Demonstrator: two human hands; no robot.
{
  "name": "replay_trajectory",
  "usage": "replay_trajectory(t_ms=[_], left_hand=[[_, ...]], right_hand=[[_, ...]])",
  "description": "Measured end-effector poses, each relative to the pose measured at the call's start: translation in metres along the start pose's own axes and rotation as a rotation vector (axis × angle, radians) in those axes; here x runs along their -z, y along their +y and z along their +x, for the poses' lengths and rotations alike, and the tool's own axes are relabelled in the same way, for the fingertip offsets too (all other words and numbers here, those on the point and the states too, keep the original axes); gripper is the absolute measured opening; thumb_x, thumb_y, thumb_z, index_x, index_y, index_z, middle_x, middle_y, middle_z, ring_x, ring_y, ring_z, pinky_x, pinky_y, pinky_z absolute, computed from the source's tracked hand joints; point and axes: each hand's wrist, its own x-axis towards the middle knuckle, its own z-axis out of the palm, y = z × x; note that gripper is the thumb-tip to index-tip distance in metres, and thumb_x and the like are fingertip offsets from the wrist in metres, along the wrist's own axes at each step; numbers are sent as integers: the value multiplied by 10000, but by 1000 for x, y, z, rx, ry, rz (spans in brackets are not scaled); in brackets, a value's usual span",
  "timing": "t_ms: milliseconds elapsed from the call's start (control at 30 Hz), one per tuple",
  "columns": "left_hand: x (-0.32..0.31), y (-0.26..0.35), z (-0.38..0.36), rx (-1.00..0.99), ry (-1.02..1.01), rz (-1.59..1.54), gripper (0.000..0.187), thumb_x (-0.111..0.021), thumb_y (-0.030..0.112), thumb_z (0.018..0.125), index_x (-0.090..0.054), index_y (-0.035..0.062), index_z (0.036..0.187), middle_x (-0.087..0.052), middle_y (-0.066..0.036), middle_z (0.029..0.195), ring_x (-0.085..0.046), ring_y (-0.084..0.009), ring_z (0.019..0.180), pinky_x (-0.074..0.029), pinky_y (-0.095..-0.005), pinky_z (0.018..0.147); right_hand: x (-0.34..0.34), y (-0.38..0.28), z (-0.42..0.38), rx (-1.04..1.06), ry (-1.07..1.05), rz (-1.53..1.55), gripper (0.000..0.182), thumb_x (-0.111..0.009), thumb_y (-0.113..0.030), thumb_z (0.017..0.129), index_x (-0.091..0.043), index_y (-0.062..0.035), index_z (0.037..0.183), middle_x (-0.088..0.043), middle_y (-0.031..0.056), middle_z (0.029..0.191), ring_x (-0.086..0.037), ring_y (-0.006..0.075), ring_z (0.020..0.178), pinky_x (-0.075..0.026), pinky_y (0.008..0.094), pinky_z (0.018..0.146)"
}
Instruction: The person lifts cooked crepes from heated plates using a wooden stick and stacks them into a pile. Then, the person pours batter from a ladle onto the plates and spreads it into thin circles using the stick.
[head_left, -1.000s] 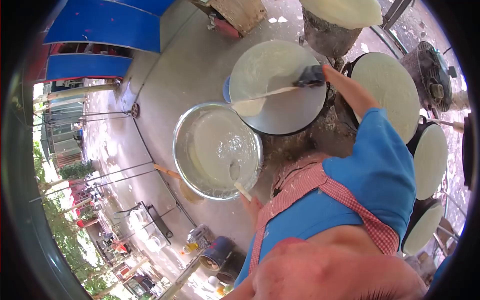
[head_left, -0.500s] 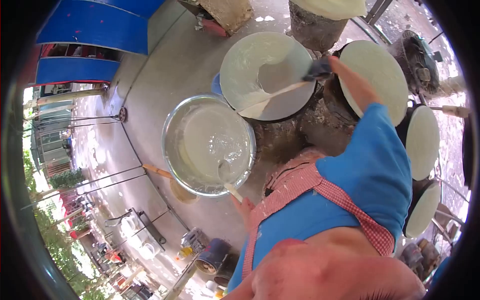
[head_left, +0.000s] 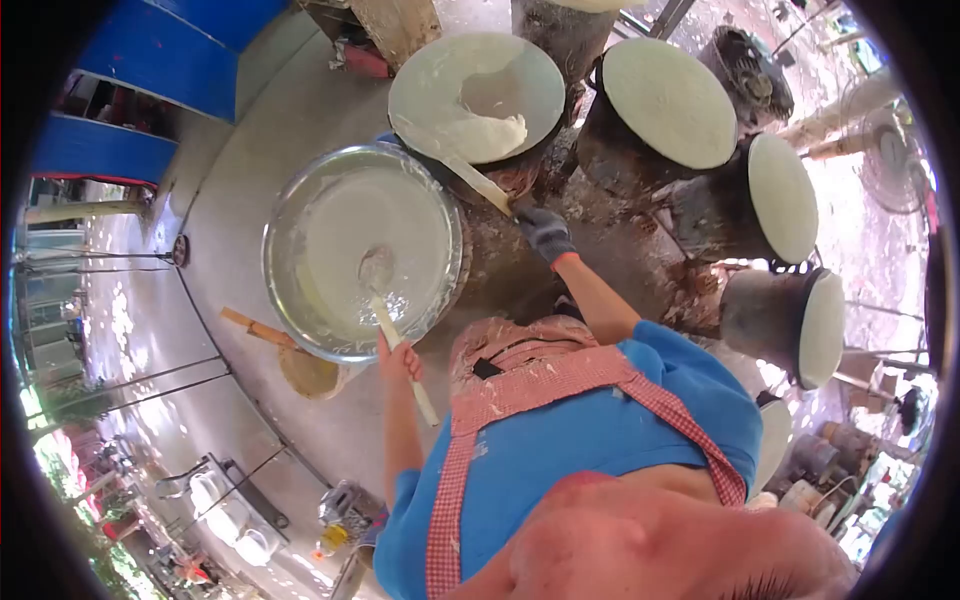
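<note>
Left hand point(head_left: 400, 362): bare, fingers wrapped around the handle of the ladle point(head_left: 386, 318), near the basin's near rim. Ladle bowl sits in the pale batter point(head_left: 365, 215), toward the near side of the big metal basin point(head_left: 287, 235); handle crosses the rim, tail end sticking out past the hand.

Right hand point(head_left: 546, 235): dark glove, fingers closed on the end of the wooden spreader point(head_left: 480, 184). Spreader slants over the near edge of the round griddle point(head_left: 508, 92); far end at its near-left edge. Can't tell if it's touching the surface.

Griddle: pale coating around a greyer patch right of center, thicker pale lump point(head_left: 490, 134) by the near edge. Basin is just beside it, near-left.

Off the griddle's right edge: second round griddle point(head_left: 670, 103), pale-coated. Wooden stick point(head_left: 255, 328) beside the basin's near-left rim.
</note>
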Motion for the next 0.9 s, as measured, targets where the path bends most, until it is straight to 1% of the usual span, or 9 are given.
replay_trajectory(t_ms=[200,267,367,433,533,667,767,833,900], left_hand=[[36,-12,-30,-31,-100,17,660,-410,26,800,-110,302,1320,-299,-5,510,-305,-102,335,-263,-234,272],[41,-26,-35,-14,-198,-90,619,-406,36,813,-128,287,1306,-304,-5,510,-285,-97,319,-249,-231,264],[39,-38,-37,-33,-188,-172,580,-401,39,821,-145,274,1286,-306,0,510,-268,-86,309,-235,-219,260],[38,-43,-36,-76,-207,-213,570,-411,45,821,-150,268,1276,-304,5,511,-273,-77,317,-225,-211,264],[35,-37,-46,-78,-177,-178,561,-436,45,814,-168,220,1275,-298,14,518,-272,-69,335,-214,-212,277],[15,-32,-63,-119,-115,-159,531,-444,46,814,-205,215,1257,-287,26,538,-272,-59,373,-217,-194,317],[20,-51,-23,55,-150,-429,482,-439,47,820,-236,212,1224,-276,27,534,-267,-59,376,-215,-195,317],[16,-48,-9,92,-168,-399,460,-437,49,822,-248,210,1208,-276,28,536,-261,-58,374,-211,-193,316],[16,-41,-15,135,-166,-358,438,-435,51,824,-260,209,1192,-276,29,538,-255,-56,373,-207,-192,316]], right_hand=[[57,20,-19,-257,-75,-264,284,-473,-263,811,-543,-220,1083,-590,165,891,-575,304,761,-427,360,676],[38,53,-16,-391,129,34,277,-470,-250,804,-553,-202,1064,-586,163,891,-567,324,768,-430,372,684],[11,5,20,-317,170,166,324,-518,-301,787,-558,-185,1086,-599,152,918,-586,246,798,-437,330,720],[27,-43,17,-197,-115,-49,297,-521,-292,782,-577,-184,1053,-609,136,918,-586,238,798,-437,331,729],[37,55,14,-212,-113,-170,275,-519,-304,779,-594,-186,1015,-606,139,883,-585,256,793,-442,337,707],[84,42,55,-344,104,-63,281,-513,-324,775,-597,-194,1009,-606,137,859,-581,284,758,-445,350,682],[40,48,61,-168,157,-59,287,-503,-337,777,-595,-199,1010,-608,132,844,-581,284,746,-445,356,668],[54,11,32,-59,-154,-164,278,-483,-346,790,-598,-204,1000,-611,118,822,-583,268,738,-446,362,663],[25,101,35,-193,-183,-307,274,-461,-347,813,-590,-207,1010,-607,108,811,-579,254,720,-443,375,654]])
